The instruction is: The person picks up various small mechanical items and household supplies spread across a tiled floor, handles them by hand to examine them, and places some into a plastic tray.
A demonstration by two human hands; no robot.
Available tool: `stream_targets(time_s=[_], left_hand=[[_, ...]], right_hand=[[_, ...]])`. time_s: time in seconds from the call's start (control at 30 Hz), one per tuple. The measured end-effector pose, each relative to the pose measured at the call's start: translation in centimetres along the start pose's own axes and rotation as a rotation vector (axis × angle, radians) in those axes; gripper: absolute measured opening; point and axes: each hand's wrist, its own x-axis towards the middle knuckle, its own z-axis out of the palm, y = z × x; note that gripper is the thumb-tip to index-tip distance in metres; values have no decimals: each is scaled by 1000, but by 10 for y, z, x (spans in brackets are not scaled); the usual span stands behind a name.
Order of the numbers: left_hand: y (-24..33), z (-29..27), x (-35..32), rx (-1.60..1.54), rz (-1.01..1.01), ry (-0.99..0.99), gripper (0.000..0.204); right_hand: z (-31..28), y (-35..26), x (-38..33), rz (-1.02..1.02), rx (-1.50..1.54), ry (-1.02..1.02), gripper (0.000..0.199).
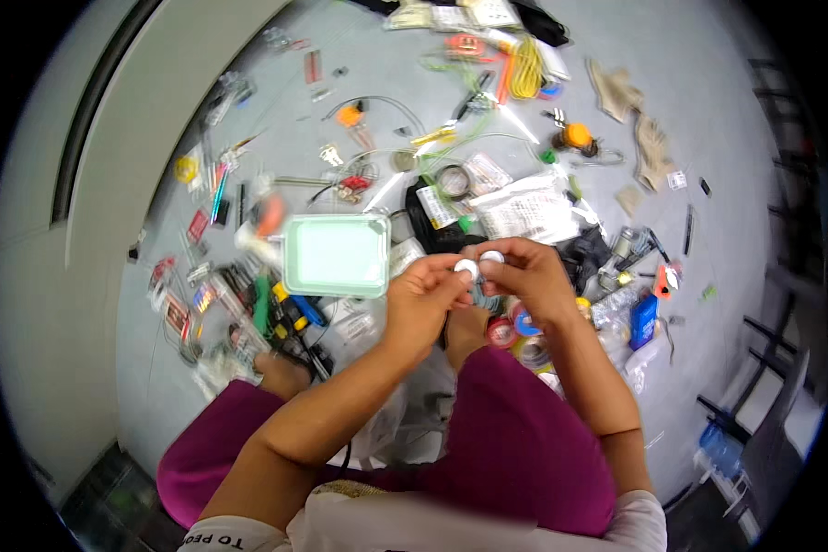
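Observation:
My left hand (pixel 419 302) and my right hand (pixel 535 283) are close together in front of me. Between the thumb and fingers of the left is a small white round piece (pixel 467 269). A second white round piece (pixel 493 257) is pinched in the right. The pieces sit side by side, nearly touching; blur hides whether they are joined. To the left of my hands stands a pale green plastic tray (pixel 339 256) with a clear rim. Below my right hand are several rolls of coloured tape, among them a red roll (pixel 501 332) and a blue one (pixel 527 320).
Small items cover the grey floor around my legs. Farther off lie a white plastic package (pixel 529 210), a yellow cord coil (pixel 525 70) and beige gloves (pixel 653 152). Hand tools (pixel 276 308) are heaped at left; a blue box (pixel 644 322) is at right.

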Motion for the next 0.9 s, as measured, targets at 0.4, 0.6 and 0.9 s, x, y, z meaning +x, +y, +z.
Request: stream_targets(time_s=[0.4,0.6,0.9], left_hand=[[16,-85,-138,-4,184,131,24],[74,-124,-198,58,253,216,20],[71,-153,-255,69,342,273,20]], right_hand=[[141,-48,-73,192,-701,-438,22],[223,-45,-100,79,-602,-330,26],[258,5,-135,126,-187,-339,21]])
